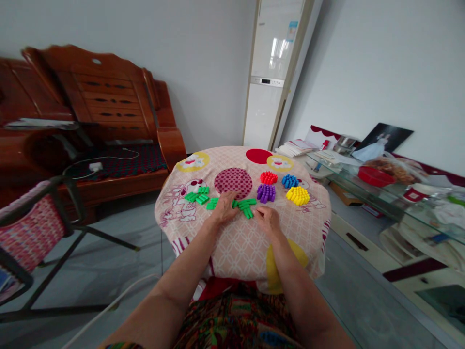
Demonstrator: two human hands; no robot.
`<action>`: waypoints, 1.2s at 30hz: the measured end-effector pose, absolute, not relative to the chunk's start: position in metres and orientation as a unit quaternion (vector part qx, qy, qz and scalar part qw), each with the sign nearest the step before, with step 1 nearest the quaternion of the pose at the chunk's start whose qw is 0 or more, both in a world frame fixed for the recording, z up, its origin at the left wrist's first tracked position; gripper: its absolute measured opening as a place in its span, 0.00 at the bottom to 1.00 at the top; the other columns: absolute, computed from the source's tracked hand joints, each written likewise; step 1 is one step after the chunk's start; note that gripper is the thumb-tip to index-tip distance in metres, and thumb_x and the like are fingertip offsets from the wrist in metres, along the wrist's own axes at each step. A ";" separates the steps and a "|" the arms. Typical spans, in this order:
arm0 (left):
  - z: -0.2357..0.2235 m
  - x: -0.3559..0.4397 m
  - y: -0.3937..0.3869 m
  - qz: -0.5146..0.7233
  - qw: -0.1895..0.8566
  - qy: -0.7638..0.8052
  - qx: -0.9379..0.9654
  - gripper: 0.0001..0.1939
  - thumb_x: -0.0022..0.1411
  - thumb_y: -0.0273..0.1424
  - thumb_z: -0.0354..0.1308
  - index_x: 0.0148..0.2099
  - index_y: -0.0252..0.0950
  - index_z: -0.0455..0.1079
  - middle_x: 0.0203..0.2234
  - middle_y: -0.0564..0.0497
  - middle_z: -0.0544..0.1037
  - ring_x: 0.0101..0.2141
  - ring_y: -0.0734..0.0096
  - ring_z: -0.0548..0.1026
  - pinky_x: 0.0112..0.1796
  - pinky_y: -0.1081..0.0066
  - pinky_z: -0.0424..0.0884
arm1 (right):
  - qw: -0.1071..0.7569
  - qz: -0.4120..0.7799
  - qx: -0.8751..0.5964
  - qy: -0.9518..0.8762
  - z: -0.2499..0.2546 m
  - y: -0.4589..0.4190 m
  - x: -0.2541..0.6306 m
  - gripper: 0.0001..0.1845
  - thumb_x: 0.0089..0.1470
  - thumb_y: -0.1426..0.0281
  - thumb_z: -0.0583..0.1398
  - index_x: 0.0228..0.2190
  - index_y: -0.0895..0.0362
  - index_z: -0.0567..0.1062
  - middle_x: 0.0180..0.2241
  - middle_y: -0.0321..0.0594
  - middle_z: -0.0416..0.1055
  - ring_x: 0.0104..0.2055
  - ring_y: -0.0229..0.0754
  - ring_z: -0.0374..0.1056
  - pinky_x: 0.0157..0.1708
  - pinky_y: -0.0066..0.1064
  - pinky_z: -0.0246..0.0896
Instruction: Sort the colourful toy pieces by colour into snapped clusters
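My left hand (pixel 225 208) lies over the row of green pieces on the round table, with its fingers stretched forward and partly covering some of them. My right hand (pixel 268 219) is just right of the nearest green pieces (pixel 246 207), its fingers curled together; anything between them is hidden. More small green stick-like pieces (pixel 197 195) lie flat to the left. Beyond my right hand stand tight clusters of small pieces: purple (pixel 266 193), red (pixel 269 178), blue (pixel 289 181) and yellow (pixel 298 196).
A patterned cloth (pixel 236 247) covers the table. On the left are a wooden sofa (pixel 109 97) and a folding chair (pixel 32 232). To the right runs a cluttered glass-topped cabinet (pixel 381 198). A tall white air conditioner (pixel 267 102) stands behind.
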State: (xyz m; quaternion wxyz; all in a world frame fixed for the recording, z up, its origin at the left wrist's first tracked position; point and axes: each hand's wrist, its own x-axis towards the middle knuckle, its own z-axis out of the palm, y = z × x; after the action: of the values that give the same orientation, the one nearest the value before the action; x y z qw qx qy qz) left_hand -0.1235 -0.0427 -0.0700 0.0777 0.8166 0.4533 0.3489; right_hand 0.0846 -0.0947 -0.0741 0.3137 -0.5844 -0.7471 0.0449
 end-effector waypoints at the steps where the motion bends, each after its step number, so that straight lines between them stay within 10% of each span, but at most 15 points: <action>1: -0.071 -0.123 -0.044 0.342 0.070 0.455 0.819 0.30 0.52 0.25 0.56 0.59 0.35 0.71 0.52 0.41 0.77 0.54 0.52 0.72 0.58 0.51 0.66 | 0.323 0.045 -0.586 -0.742 -0.075 -0.094 0.085 0.17 0.59 0.66 0.58 0.20 0.56 0.74 0.23 0.38 0.72 0.27 0.37 0.62 0.29 0.29 0.47; 11: -0.068 -0.114 -0.053 0.437 0.136 0.429 0.779 0.39 0.50 0.20 0.56 0.66 0.37 0.62 0.59 0.42 0.72 0.57 0.56 0.71 0.59 0.55 0.68 | 0.334 0.067 -0.611 -0.715 -0.073 -0.096 0.084 0.15 0.59 0.66 0.57 0.24 0.56 0.78 0.25 0.39 0.75 0.28 0.38 0.66 0.30 0.27 0.53; 21: -0.056 -0.101 -0.069 0.423 0.294 0.332 0.790 0.39 0.54 0.24 0.59 0.68 0.36 0.60 0.56 0.43 0.76 0.54 0.60 0.75 0.55 0.60 0.71 | 0.328 -0.005 -0.527 -0.784 -0.069 -0.102 0.067 0.27 0.60 0.76 0.51 0.58 0.55 0.74 0.45 0.48 0.76 0.46 0.45 0.71 0.48 0.32 0.65; 36: -0.066 -0.101 -0.067 0.463 0.304 0.325 0.766 0.21 0.64 0.38 0.58 0.56 0.33 0.72 0.51 0.38 0.78 0.50 0.58 0.78 0.52 0.58 0.75 | 0.348 -0.032 -0.737 -0.578 -0.057 -0.103 0.102 0.19 0.64 0.62 0.55 0.38 0.61 0.81 0.33 0.48 0.77 0.35 0.44 0.69 0.35 0.30 0.57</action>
State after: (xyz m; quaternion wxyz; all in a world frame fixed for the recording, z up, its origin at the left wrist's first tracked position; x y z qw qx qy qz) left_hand -0.1006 -0.0673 -0.0657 0.3038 0.7664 0.3252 0.4632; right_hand 0.1021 -0.1028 -0.0567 0.3480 -0.7372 -0.5783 -0.0321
